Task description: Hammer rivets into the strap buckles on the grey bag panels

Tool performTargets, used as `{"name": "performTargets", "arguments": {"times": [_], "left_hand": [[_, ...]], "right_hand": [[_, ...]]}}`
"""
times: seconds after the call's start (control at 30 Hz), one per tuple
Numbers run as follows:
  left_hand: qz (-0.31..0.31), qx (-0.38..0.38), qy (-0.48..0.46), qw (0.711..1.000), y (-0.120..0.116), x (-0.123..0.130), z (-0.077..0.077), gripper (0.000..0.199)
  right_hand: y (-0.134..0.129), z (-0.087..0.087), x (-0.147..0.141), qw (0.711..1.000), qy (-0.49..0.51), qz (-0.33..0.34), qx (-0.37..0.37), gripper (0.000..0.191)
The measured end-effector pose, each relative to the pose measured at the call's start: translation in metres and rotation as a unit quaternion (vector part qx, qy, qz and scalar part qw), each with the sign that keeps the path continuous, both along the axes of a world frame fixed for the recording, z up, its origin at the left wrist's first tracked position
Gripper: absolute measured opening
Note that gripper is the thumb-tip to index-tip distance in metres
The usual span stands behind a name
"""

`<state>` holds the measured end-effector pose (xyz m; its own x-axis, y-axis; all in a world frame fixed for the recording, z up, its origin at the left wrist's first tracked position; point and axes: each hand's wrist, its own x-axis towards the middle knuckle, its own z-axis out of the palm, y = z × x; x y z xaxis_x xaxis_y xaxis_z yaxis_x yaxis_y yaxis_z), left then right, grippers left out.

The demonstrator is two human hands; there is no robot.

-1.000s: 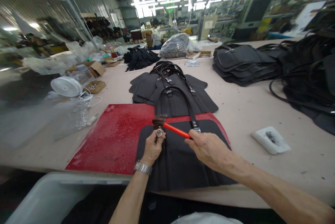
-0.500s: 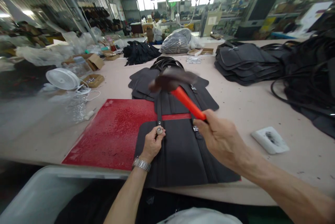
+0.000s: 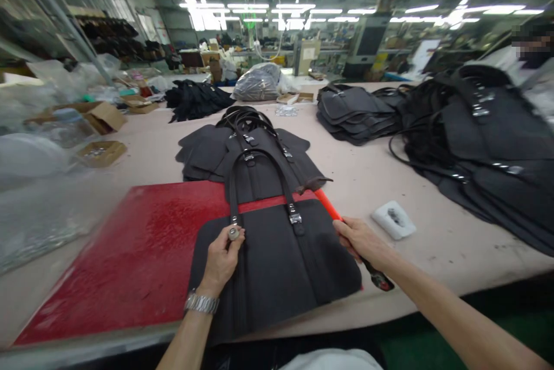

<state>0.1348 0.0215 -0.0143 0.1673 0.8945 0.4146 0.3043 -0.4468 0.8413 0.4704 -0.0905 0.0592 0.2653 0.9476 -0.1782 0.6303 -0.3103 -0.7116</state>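
- The left hand [image 3: 223, 260] rests on the black bag panel [image 3: 277, 266] and pinches a small metal punch [image 3: 234, 234] between thumb and fingertips, holding it upright at the lower end of the left strap [image 3: 234, 185].
- The right hand [image 3: 361, 238] is closed around the orange handle of a hammer [image 3: 328, 204], at about 3 o'clock from the panel's middle. The dark hammer head lies low near the panel's upper right corner, and the handle's dark butt end sticks out below the wrist.
- The black bag panel lies flat, partly on a red mat [image 3: 130, 243] and partly past the mat's right edge, close to the near edge of the table [image 3: 433, 231].
- Two straps run up from buckles on the panel and join in a loop at 12 o'clock; the right buckle [image 3: 295, 218] sits between the two hands.
- A stack of similar panels [image 3: 242, 150] lies just beyond, at 12 o'clock.
- A small white pad [image 3: 393, 219] with a dark smudge sits at 2 o'clock from the right hand.
- Larger piles of black bags [image 3: 476, 145] fill the table at 2 o'clock.
- A cardboard box [image 3: 100, 152] stands at 10 o'clock, well apart from the mat.
- A metal watch [image 3: 201, 303] circles the left wrist.
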Motion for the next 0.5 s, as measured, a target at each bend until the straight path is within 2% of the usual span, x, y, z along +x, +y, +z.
{"name": "performTargets", "arguments": {"times": [0.13, 0.23, 0.27, 0.33, 0.43, 0.5], "left_hand": [[0.007, 0.000, 0.009, 1.000, 0.005, -0.002, -0.002, 0.027], [0.036, -0.009, 0.006, 0.999, 0.003, 0.003, 0.001, 0.031], [0.055, -0.012, 0.001, 0.998, 0.001, 0.007, 0.003, 0.032], [0.100, -0.021, -0.018, 0.995, -0.004, 0.016, 0.007, 0.034], [0.167, -0.031, -0.040, 0.985, -0.010, 0.030, 0.012, 0.036], [0.203, -0.032, -0.032, 0.978, -0.010, 0.037, 0.017, 0.037]], "right_hand": [[-0.003, -0.020, 0.047, 0.991, -0.069, -0.111, -0.021, 0.034], [0.001, -0.026, 0.052, 0.977, -0.142, -0.156, -0.002, 0.027], [0.005, -0.025, 0.043, 0.974, -0.163, -0.154, 0.018, 0.029], [0.017, -0.023, 0.012, 0.970, -0.204, -0.099, 0.091, 0.041], [0.040, -0.023, -0.064, 0.946, -0.231, 0.060, 0.221, 0.051], [0.055, -0.029, -0.116, 0.936, -0.205, 0.140, 0.250, 0.059]]}}
